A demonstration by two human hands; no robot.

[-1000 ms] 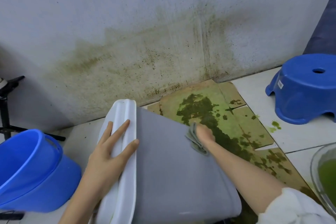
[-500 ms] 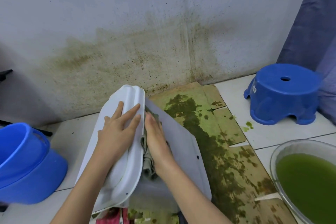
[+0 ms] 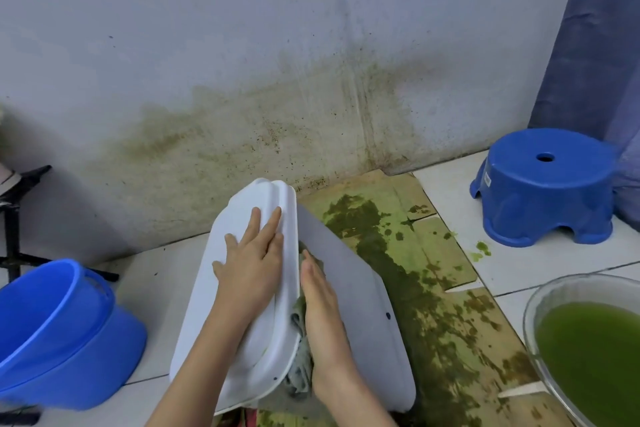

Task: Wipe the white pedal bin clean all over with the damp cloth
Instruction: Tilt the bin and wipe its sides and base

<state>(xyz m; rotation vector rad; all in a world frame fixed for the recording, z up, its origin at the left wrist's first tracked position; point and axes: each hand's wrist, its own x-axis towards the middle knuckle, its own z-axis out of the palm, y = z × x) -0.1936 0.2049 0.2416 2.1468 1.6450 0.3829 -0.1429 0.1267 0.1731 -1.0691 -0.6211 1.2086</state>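
Head view: flat left hand [image 3: 251,267] presses the smooth white pedal bin [image 3: 360,315] lid; straight-fingered right hand [image 3: 320,308] presses the crumpled grey cloth [image 3: 299,360] against its side.

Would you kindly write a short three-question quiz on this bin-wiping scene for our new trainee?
1. True or false: the left hand lies flat on the lid of the bin.
2. Where is the cloth? A) in the bucket B) under the right hand, against the bin beside the lid C) on the stool
3. Fill in: the bowl at the right holds a ____ liquid.

Key: 1 true; 2 B; 3 green.
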